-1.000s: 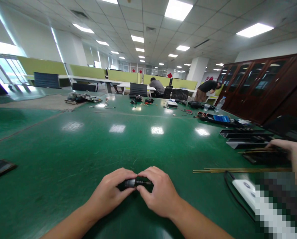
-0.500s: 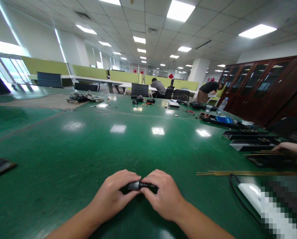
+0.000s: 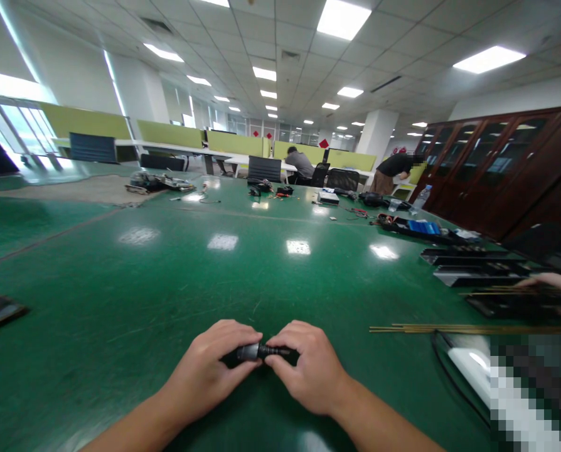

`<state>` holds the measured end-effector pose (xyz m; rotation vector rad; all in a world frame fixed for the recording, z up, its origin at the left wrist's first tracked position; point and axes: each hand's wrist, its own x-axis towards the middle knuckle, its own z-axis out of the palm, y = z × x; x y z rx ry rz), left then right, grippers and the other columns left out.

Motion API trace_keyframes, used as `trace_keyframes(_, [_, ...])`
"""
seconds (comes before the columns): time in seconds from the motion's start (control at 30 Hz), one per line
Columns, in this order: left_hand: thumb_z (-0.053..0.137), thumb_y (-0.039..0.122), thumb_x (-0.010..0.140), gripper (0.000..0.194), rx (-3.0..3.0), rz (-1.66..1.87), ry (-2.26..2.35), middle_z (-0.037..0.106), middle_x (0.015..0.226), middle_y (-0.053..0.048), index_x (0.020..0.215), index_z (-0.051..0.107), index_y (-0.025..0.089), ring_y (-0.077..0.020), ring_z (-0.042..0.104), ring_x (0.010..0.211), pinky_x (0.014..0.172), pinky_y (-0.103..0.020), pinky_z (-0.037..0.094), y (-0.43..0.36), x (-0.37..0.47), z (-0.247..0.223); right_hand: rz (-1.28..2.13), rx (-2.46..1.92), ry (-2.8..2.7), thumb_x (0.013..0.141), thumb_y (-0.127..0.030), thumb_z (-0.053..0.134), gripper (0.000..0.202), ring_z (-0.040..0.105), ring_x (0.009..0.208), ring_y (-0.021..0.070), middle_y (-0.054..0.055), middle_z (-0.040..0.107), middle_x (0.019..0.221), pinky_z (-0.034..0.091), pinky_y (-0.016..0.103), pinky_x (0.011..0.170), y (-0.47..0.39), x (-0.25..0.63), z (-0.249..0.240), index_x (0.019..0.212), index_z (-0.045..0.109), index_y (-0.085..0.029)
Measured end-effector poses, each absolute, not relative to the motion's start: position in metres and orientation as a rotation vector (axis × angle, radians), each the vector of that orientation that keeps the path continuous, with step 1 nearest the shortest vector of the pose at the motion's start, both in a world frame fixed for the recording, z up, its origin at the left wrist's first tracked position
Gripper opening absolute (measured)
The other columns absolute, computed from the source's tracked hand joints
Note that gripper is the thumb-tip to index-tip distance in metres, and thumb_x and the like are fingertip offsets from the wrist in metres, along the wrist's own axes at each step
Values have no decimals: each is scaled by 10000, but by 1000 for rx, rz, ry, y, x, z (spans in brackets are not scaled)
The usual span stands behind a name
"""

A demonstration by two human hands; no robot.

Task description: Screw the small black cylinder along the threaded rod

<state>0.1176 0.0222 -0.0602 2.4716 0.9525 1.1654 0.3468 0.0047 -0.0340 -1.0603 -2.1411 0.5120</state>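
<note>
- L hand [image 3: 214, 363] & R hand [image 3: 312, 365]: fingertips gripping dark cylindrical part [image 3: 249, 352], left of thin rods [image 3: 426, 328].
- Poss. slip: narrow end, scant fingertip contact; part could drop, roll twd. rods.

Our left grip [image 3: 212, 361] and right grip [image 3: 306, 364], bare, facing inward.
Thumbs [image 3: 243, 371] opposed to fingers [image 3: 240, 336], both pinched; our forearms [image 3: 142, 415] slant inward from below.

No lettering, number, label or brand can be read here.
</note>
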Motion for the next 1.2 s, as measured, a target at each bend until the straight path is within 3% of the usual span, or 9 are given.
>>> trace_keyframes(1.2, [727,234,847,281,2408,1144,977,701,1066,-50,1120,662,254,-186,652,989,883,-332,553,22,117,-60,533,-1164,-2049,824,-254,725,50,624,752,172,11,693,784,446,289,717,3,340,-34,860,728,-219])
